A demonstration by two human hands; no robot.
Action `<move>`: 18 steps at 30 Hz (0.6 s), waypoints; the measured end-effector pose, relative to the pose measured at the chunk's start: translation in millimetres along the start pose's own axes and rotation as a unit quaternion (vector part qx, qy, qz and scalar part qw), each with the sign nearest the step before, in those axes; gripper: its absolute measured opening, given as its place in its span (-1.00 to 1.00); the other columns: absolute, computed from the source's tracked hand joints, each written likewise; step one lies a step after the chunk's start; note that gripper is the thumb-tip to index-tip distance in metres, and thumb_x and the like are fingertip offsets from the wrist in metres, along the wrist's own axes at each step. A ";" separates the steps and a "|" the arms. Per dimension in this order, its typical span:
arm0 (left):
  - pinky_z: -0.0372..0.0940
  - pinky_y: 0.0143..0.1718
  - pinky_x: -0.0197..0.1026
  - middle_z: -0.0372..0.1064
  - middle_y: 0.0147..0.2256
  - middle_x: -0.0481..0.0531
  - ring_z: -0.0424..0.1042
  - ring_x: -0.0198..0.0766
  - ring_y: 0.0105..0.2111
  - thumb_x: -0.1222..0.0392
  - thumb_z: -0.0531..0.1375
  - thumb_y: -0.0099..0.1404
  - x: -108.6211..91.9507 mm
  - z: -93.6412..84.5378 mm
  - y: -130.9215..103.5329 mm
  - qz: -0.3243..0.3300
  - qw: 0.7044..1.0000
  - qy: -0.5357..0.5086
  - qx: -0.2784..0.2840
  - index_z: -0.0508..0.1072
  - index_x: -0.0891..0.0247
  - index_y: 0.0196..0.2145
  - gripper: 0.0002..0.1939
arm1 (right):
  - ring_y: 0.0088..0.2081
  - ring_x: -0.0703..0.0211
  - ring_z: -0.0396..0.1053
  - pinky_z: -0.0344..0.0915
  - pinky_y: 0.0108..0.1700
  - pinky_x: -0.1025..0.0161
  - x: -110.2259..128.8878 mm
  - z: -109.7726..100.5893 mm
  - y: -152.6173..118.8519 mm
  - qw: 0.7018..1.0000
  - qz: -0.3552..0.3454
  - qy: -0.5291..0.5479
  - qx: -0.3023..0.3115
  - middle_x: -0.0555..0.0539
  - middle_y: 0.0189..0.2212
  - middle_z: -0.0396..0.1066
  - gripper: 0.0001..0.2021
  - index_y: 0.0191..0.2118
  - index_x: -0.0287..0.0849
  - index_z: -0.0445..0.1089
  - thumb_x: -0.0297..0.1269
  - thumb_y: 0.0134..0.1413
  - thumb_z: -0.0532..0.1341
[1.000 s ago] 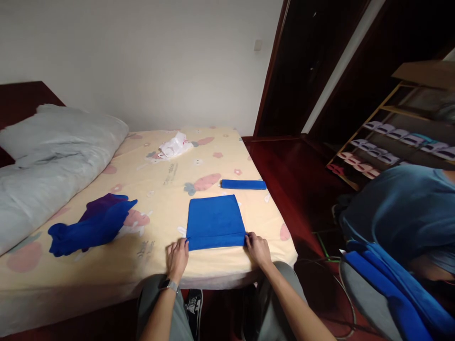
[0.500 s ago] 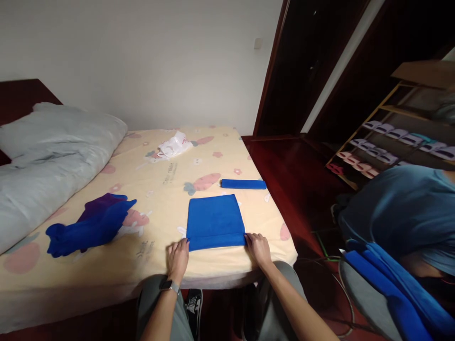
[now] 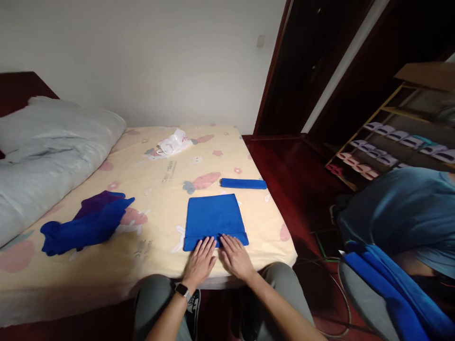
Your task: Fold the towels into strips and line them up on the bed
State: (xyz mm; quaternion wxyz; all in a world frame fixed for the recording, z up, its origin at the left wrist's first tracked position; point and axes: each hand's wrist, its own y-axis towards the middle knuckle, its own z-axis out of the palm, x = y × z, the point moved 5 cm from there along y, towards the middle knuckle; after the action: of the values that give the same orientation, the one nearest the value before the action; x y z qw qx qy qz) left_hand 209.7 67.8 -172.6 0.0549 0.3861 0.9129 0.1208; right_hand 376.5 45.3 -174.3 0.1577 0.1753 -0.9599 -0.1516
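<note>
Where the bed is farthest left: a puffy gray quilt lies in a heap.
Crumpled cloth: blue and purple, it lies near the quilt.
White bag: it sits crumpled farther back on the bed.
Left hand: spread flat, fingers pointing forward, it lies on the near side of the blue cloth; a watch is on its wrist.
Blue cloth: it lies flat near the bed's front edge, a thin fold along the near side.
Right hand: spread flat too, it rests on that fold, just beside the left hand.
Blue strip: it lies behind the cloth, not touching it.
Shoe rack: it holds rows of slippers.
Other person: bent low in a blue shirt; it is dark there, so I can't tell what those hands do.
</note>
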 end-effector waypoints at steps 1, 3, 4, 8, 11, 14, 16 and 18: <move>-0.01 0.37 0.02 -0.02 0.39 0.02 0.01 -0.16 0.38 0.04 -0.06 0.49 -0.2 4.4 -0.3 0.002 1.000 -0.004 0.010 -0.18 0.20 0.43 -0.34 | 0.34 -0.02 0.06 0.00 0.34 -0.02 6.8 8.1 -0.4 1.000 -0.014 0.000 0.011 -0.18 0.35 0.13 -0.46 0.39 -0.24 0.05 -0.21 0.38 0.00; 0.01 0.36 0.02 -0.02 0.39 0.03 0.01 -0.17 0.38 0.01 -0.08 0.50 3.7 11.2 -2.3 -0.001 0.999 -0.016 0.028 -0.21 0.20 0.44 -0.34 | 0.39 -0.03 -0.02 -0.04 0.37 -0.05 12.3 21.3 -2.1 0.999 -0.027 0.002 0.030 -0.17 0.38 0.05 -0.41 0.42 -0.24 -0.03 -0.15 0.39 0.00; 0.02 0.36 0.02 -0.02 0.39 0.03 0.01 -0.17 0.37 0.00 -0.08 0.50 6.6 13.3 -3.7 -0.004 0.999 -0.024 0.035 -0.22 0.20 0.44 -0.33 | 0.40 -0.02 -0.04 -0.04 0.37 -0.05 11.8 25.8 -3.3 0.999 -0.029 0.003 0.038 -0.17 0.39 0.02 -0.40 0.43 -0.24 -0.07 -0.14 0.39 0.00; 0.03 0.36 0.02 -0.05 0.40 0.03 -0.01 -0.18 0.38 -0.02 -0.09 0.50 16.3 14.4 -8.8 -0.015 0.997 -0.056 0.048 -0.24 0.16 0.44 -0.33 | 0.41 0.00 -0.07 -0.03 0.38 -0.05 0.7 28.8 -8.2 0.999 -0.008 0.006 0.051 -0.15 0.40 -0.05 -0.38 0.45 -0.19 -0.13 -0.12 0.40 -0.01; 0.03 0.36 0.04 -0.06 0.40 0.06 -0.01 -0.17 0.38 -0.02 -0.09 0.50 22.2 13.8 -13.2 -0.027 0.996 -0.068 0.047 -0.24 0.14 0.44 -0.34 | 0.41 -0.01 -0.06 -0.01 0.38 -0.06 -6.7 24.4 -12.1 0.999 0.007 -0.003 0.048 -0.16 0.40 -0.03 -0.38 0.45 -0.19 -0.14 -0.13 0.39 0.00; 0.04 0.35 0.04 -0.06 0.40 0.07 0.00 -0.15 0.38 -0.03 -0.09 0.50 30.3 16.3 -19.7 -0.042 0.996 -0.067 0.049 -0.25 0.15 0.44 -0.33 | 0.40 -0.03 -0.04 0.01 0.37 -0.07 -17.3 21.0 -17.2 0.998 0.017 -0.017 0.051 -0.18 0.39 -0.02 -0.38 0.44 -0.21 -0.12 -0.15 0.39 0.00; 0.05 0.34 0.04 -0.06 0.40 0.07 -0.01 -0.14 0.38 -0.05 -0.09 0.50 37.5 18.0 -24.7 -0.054 0.995 -0.064 0.046 -0.26 0.15 0.44 -0.31 | 0.39 -0.04 -0.02 0.03 0.36 -0.07 -28.6 18.8 -21.4 0.998 0.027 -0.025 0.054 -0.19 0.39 -0.02 -0.39 0.43 -0.24 -0.08 -0.13 0.39 0.01; 0.07 0.33 0.04 -0.06 0.40 0.07 0.00 -0.13 0.38 -0.06 -0.08 0.49 45.4 19.2 -29.6 -0.068 0.995 -0.060 0.040 -0.27 0.14 0.44 -0.30 | 0.39 -0.04 0.00 0.05 0.35 -0.06 -41.4 16.5 -25.5 0.997 0.038 -0.033 0.055 -0.20 0.38 -0.01 -0.40 0.42 -0.26 -0.05 -0.13 0.39 0.00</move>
State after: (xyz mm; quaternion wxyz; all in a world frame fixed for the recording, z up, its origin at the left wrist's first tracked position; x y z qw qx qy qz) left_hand 161.4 83.9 -199.3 0.1016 0.3311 0.9364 0.0567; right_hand 414.8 42.3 -208.4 0.1221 0.1417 -0.9775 -0.0980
